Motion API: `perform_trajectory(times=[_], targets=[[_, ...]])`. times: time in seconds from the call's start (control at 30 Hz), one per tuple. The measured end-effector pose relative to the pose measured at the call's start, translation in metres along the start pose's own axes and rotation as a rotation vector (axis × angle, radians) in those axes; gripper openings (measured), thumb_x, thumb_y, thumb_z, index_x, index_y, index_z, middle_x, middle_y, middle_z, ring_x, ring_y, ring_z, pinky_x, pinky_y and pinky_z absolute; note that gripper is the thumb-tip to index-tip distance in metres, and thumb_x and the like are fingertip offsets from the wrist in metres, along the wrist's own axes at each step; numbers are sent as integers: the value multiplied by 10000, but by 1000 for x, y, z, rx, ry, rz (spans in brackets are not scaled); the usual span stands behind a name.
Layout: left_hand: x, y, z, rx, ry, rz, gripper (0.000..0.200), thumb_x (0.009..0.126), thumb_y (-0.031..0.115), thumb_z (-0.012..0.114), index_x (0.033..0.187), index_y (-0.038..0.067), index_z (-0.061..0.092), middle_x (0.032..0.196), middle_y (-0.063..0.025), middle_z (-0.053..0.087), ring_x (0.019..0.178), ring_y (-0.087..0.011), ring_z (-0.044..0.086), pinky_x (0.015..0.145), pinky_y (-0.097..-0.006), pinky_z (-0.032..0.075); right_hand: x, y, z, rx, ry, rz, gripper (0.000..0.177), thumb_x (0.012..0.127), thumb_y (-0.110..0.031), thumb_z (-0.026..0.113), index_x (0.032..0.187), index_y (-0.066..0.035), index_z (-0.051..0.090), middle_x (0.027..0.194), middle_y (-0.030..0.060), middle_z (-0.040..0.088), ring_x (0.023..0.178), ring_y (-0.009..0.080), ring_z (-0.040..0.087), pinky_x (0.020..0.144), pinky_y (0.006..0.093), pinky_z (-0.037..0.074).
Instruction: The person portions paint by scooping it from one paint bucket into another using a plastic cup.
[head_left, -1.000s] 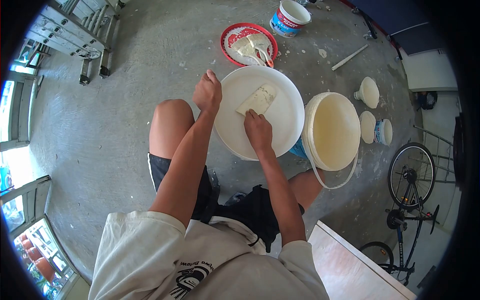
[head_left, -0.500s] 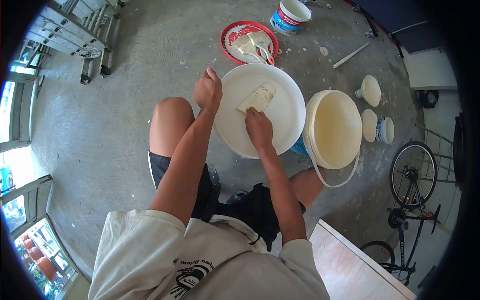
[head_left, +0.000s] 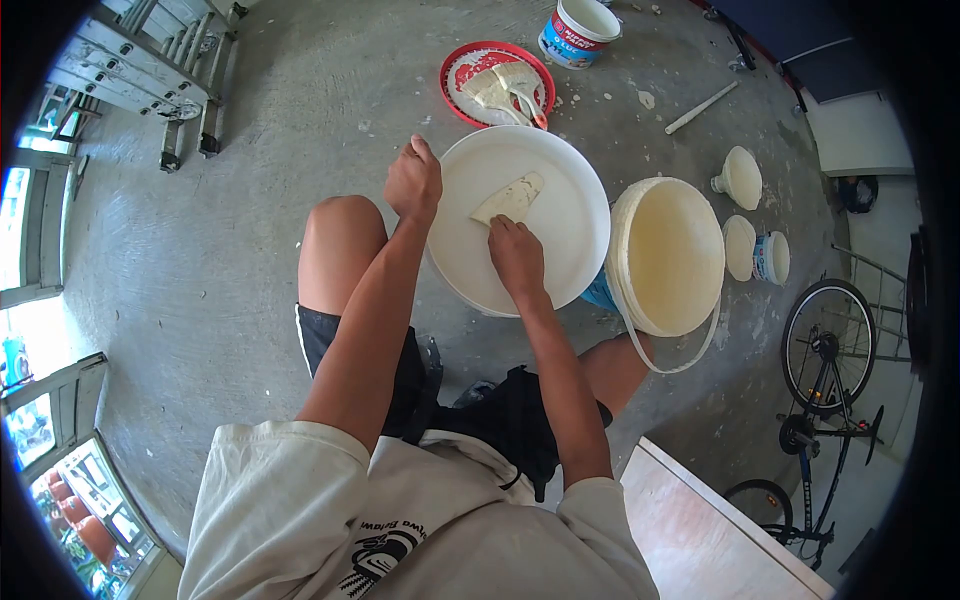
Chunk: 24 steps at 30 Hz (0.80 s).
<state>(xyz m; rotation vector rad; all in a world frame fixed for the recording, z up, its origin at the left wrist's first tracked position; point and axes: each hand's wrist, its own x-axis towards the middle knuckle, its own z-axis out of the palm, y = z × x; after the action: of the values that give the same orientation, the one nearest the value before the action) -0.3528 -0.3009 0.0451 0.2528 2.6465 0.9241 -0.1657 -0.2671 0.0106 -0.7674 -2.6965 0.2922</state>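
My right hand (head_left: 517, 258) pinches the near edge of a flat, cream-coloured scraper (head_left: 512, 198), which has a rounded far end and lies over the white inside of a large round tub (head_left: 575, 255). The tub stands between my knees. At its left rim my left hand (head_left: 413, 182) is closed in a fist, thumb uppermost; what it holds, if anything, is hidden. Close against the tub's right side stands a tall bucket (head_left: 622, 255) with a cream-coated inside and a hanging handle.
Beyond the tub, a red tray (head_left: 447, 88) carries two coated brushes or spreaders (head_left: 490, 90). A paint pail (head_left: 570, 45) stands behind it. To the right are a stick (head_left: 702, 108), a funnel-like cup (head_left: 740, 180), a small tub (head_left: 772, 260) and a bicycle (head_left: 825, 345). A ladder (head_left: 150, 70) stands far left.
The scraper has turned and tilted in my right hand, so its face looks narrower and its far end sits slightly lower. My left hand stays at the rim.
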Motion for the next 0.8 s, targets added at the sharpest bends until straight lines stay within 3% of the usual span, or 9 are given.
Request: perform_trajectory(times=[0.17, 0.23, 0.43, 0.5, 0.8], targets=[[2, -3, 4, 2, 2, 3, 556, 992, 465, 251, 1035, 144, 703, 1011, -113, 702, 997, -355, 638, 857, -470, 480, 0, 0, -2, 10, -31, 10, 126, 789, -32, 561, 892, -10, 629, 961, 125, 667, 799, 277, 647, 691, 376, 549], [1, -4, 4, -33, 61, 64, 529, 988, 448, 292, 990, 94, 685, 912, -210, 688, 887, -423, 650, 766, -519, 501, 0, 0, -1, 20, -40, 18, 133, 792, -31, 558, 903, -11, 629, 967, 121, 664, 810, 277, 644, 702, 380, 543], [1, -4, 5, -34, 86, 50, 525, 986, 448, 299, 976, 84, 677, 906, -212, 687, 881, -424, 651, 761, -520, 500, -1, 0, 0, -27, -36, 14, 166, 804, -23, 541, 950, -18, 621, 987, 97, 640, 851, 258, 621, 740, 379, 491], [1, -4, 5, -37, 87, 49, 525, 986, 447, 301, 974, 80, 675, 904, -214, 687, 880, -425, 651, 760, -521, 499, -1, 1, 0, -30, -125, 47, 163, 877, -71, 561, 1015, -16, 628, 1049, 98, 646, 877, 275, 615, 757, 393, 482], [1, -3, 4, -46, 74, 46, 522, 985, 447, 307, 972, 74, 672, 903, -216, 685, 882, -427, 650, 763, -525, 497, -2, 0, -1, -28, -96, 48, 204, 845, -40, 562, 1035, -17, 631, 1042, 93, 631, 873, 269, 607, 768, 400, 469]])
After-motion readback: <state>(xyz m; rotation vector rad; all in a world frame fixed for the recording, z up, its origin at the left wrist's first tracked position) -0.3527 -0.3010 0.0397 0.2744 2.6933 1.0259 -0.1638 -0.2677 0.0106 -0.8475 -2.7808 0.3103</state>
